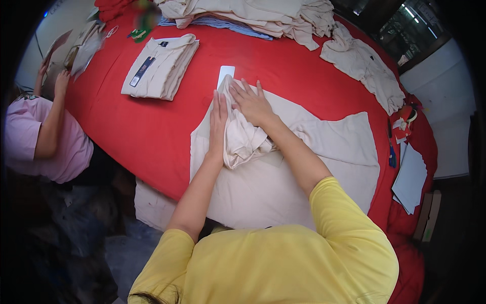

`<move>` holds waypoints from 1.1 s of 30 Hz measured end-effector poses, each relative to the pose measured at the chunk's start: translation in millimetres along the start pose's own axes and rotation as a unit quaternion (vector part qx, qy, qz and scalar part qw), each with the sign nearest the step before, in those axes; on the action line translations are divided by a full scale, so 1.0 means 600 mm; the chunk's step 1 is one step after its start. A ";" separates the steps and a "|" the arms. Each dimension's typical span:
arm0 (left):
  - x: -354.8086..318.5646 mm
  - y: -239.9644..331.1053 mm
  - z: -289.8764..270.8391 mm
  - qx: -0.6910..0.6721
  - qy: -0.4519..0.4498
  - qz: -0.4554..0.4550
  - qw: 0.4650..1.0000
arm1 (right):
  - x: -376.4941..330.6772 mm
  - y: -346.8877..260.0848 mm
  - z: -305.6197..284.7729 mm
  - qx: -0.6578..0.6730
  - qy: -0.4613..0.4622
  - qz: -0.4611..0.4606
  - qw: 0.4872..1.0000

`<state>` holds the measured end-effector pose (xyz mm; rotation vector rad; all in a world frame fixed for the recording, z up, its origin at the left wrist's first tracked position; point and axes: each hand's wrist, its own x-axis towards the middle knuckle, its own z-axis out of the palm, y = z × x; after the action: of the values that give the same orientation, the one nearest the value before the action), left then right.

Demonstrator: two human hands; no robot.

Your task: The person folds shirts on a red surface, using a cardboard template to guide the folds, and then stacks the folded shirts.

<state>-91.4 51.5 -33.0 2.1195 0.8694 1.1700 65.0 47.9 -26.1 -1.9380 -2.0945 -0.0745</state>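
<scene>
A garment folding and packing workroom: a long table under red cloth (152, 126) carries a stack of folded beige shirts (161, 67) with a tag at left, heaped unfolded shirts (253, 15) at the far end, and paper sheets (410, 180) at right.

My 2 hands, left hand (218, 117) and right hand (251, 103), lie on the shirt (283, 172) before me; a card (225, 75) sits just behind, folded shirts (161, 66) further left, papers (410, 177) right.

A plain beige garment (283, 167) lies on a solid red tablecloth (152, 126), beside pale blue-grey paper sheets (410, 180).
</scene>
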 end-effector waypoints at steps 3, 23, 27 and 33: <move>0.001 -0.028 0.002 0.040 -0.094 -0.033 0.994 | 0.001 0.027 -0.025 0.153 -0.074 -0.012 0.985; 0.006 -0.057 -0.014 0.089 -0.145 0.126 0.977 | -0.750 0.181 -0.333 -0.235 0.193 0.481 0.822; 0.008 -0.057 -0.021 0.153 -0.139 0.119 0.971 | -0.764 0.124 -0.302 -0.184 0.042 0.553 0.812; 0.016 0.008 -0.058 0.154 -0.260 0.158 0.940 | -0.730 0.267 -0.233 0.009 0.101 0.449 0.888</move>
<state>-116.8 61.3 -8.6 2.7213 0.4986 0.5685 271.5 -392.9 -23.1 -2.5442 -0.9108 -0.0548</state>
